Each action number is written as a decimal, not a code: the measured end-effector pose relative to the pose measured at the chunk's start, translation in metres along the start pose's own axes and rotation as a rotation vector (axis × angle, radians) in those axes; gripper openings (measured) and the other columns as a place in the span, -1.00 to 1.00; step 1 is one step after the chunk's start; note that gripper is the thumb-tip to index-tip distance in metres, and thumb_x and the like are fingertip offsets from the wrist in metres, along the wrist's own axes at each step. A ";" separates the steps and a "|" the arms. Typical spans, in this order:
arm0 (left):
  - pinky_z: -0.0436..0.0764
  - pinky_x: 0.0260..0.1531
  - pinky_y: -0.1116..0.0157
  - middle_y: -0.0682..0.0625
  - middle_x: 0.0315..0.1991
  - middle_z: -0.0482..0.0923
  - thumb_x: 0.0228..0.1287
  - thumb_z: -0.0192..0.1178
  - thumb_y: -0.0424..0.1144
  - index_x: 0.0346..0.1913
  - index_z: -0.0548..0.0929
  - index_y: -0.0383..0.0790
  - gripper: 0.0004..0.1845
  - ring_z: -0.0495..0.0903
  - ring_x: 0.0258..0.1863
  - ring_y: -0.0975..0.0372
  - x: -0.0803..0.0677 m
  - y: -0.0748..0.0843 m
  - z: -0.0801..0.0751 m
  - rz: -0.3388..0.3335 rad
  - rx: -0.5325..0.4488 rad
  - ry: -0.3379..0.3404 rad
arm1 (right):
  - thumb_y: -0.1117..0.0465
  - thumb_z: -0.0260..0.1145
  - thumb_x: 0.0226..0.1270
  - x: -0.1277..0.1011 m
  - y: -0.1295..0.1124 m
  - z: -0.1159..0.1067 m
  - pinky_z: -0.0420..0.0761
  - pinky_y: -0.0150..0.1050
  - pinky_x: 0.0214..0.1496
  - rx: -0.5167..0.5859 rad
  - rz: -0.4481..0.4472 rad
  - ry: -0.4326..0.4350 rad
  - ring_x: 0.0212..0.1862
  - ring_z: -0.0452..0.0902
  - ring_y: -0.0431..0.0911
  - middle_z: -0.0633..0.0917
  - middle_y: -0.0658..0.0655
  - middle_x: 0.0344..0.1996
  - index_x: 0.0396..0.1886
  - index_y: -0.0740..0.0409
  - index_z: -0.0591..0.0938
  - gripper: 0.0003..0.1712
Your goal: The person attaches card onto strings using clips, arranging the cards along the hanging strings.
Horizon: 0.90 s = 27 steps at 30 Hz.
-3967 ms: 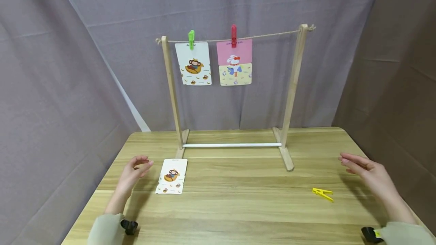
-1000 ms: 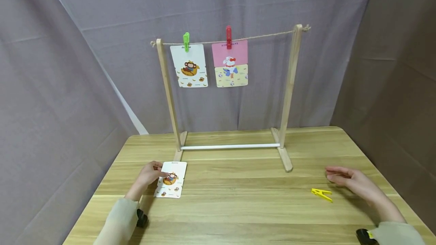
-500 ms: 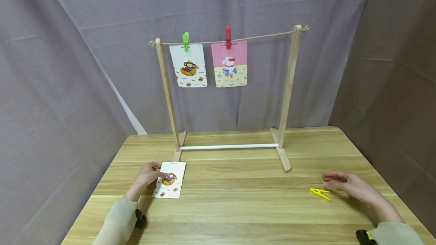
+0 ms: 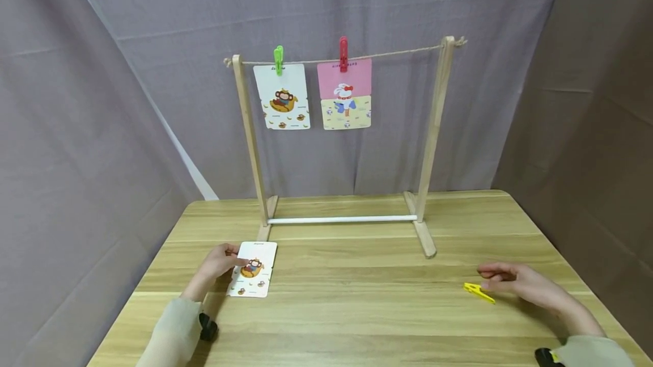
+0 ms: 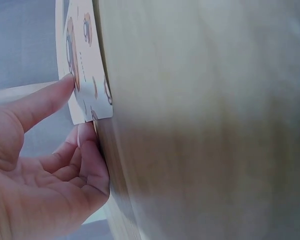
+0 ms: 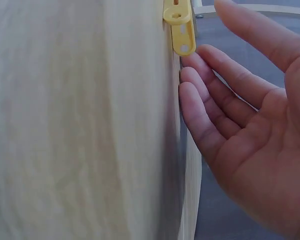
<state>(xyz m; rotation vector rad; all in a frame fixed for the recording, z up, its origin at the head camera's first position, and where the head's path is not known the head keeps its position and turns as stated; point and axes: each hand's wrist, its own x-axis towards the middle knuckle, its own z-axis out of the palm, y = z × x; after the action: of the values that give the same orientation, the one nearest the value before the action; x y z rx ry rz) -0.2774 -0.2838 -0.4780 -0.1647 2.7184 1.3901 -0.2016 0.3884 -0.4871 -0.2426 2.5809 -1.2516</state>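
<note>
The white monkey-picture card (image 4: 252, 269) lies lower left on the wooden table (image 4: 357, 310), left hand (image 4: 216, 265) pinching its edge with thumb and curled fingers (image 5: 87, 145). Lower right, the yellow plastic clothespin (image 4: 478, 291) sits at the right hand (image 4: 515, 282), whose fingers are relaxed, holding nothing.

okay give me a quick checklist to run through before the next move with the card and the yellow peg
1. Left hand on the monkey card: ok, thumb on its face, fingertips at its edge.
2. Card lifted off the table: not ok, it lies flat.
3. Right hand gripping the yellow clothespin: not ok, fingers straight, beside it.
4. Free stretch of string right of the red clothespin: ok.
5. Hanging monkey card and rabbit card clipped: ok.
6. Clothespin's spring working: cannot tell.
</note>
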 end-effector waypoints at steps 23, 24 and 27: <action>0.42 -0.32 0.31 -0.10 -0.31 0.50 0.07 0.46 -0.37 -0.09 0.53 -0.53 -0.58 0.44 -0.30 0.14 0.001 -0.003 0.000 -0.019 -0.009 -0.007 | 0.29 0.44 0.29 0.004 0.005 0.010 0.48 -0.40 -0.20 0.043 -0.135 -0.074 -0.20 0.40 -0.30 0.56 0.18 -0.11 0.19 0.62 0.43 -0.37; 0.42 -0.32 0.31 -0.10 -0.31 0.50 0.07 0.46 -0.37 -0.09 0.53 -0.53 -0.58 0.44 -0.30 0.14 0.001 -0.003 0.000 -0.019 -0.011 -0.006 | 0.28 0.45 0.28 0.005 0.005 0.010 0.47 -0.40 -0.21 0.046 -0.121 -0.074 -0.20 0.39 -0.29 0.55 0.17 -0.12 0.18 0.61 0.44 -0.37; 0.43 -0.32 0.32 -0.11 -0.30 0.50 0.07 0.46 -0.37 -0.08 0.53 -0.54 -0.58 0.44 -0.30 0.14 0.002 -0.003 -0.001 -0.018 -0.011 -0.004 | 0.26 0.46 0.27 0.006 0.002 0.009 0.45 -0.38 -0.22 0.061 -0.087 -0.077 -0.22 0.36 -0.27 0.53 0.17 -0.16 0.17 0.60 0.43 -0.36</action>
<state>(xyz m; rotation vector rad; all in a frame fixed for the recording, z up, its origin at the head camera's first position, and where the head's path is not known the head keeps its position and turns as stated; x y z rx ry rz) -0.2788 -0.2863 -0.4804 -0.1865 2.6995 1.3990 -0.2043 0.3816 -0.4953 -0.3869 2.4872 -1.3215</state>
